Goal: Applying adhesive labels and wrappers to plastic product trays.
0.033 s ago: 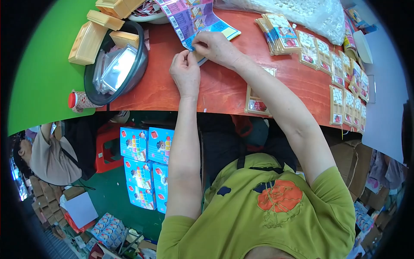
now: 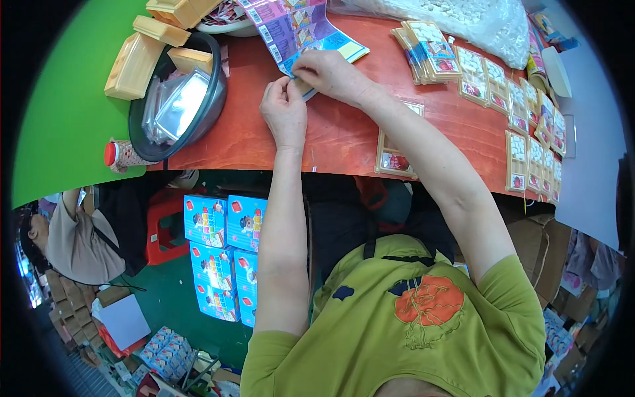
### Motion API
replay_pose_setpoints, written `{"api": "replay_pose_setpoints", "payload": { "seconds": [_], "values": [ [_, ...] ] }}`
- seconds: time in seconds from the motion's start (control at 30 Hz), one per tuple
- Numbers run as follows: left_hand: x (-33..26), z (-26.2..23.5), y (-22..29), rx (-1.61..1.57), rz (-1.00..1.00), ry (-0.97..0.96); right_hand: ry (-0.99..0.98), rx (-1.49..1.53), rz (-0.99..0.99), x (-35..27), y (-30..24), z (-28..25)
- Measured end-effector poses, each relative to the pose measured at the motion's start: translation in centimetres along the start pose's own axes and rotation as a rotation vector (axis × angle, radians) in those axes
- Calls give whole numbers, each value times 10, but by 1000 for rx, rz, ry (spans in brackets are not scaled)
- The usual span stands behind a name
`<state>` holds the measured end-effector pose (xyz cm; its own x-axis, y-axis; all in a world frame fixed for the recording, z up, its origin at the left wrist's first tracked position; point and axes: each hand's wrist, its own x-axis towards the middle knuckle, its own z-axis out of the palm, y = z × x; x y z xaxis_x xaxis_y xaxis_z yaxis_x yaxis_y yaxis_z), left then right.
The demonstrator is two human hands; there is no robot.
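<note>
Nothing has shifted between the two views, so the work sits at the same step: the left hand (image 2: pixel 284 109) and right hand (image 2: pixel 331 73) are pinched together on the near edge of a printed paper sheet (image 2: pixel 297 26) lying on the red tabletop (image 2: pixel 344 139), beside a dark bowl (image 2: pixel 175 109)

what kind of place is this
Probably a small packing workshop. Rows of filled blister packs line the red-brown worktable, a clear bag of small white pieces lies behind, and blue cartons are stacked on the floor.
</note>
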<state>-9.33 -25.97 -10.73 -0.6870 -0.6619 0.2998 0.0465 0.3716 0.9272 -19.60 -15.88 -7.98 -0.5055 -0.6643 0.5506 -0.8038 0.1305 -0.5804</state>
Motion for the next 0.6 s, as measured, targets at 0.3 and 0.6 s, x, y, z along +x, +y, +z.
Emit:
{"api": "replay_pose_setpoints", "payload": {
  "seconds": [0.3,0.6],
  "values": [
    [-2,-2,9,112,132,-24,-264,-302,-1,4,-18,-1],
    [-1,-2,10,152,141,-23,-392,-341,-52,9,-17,-11]
  ]
}}
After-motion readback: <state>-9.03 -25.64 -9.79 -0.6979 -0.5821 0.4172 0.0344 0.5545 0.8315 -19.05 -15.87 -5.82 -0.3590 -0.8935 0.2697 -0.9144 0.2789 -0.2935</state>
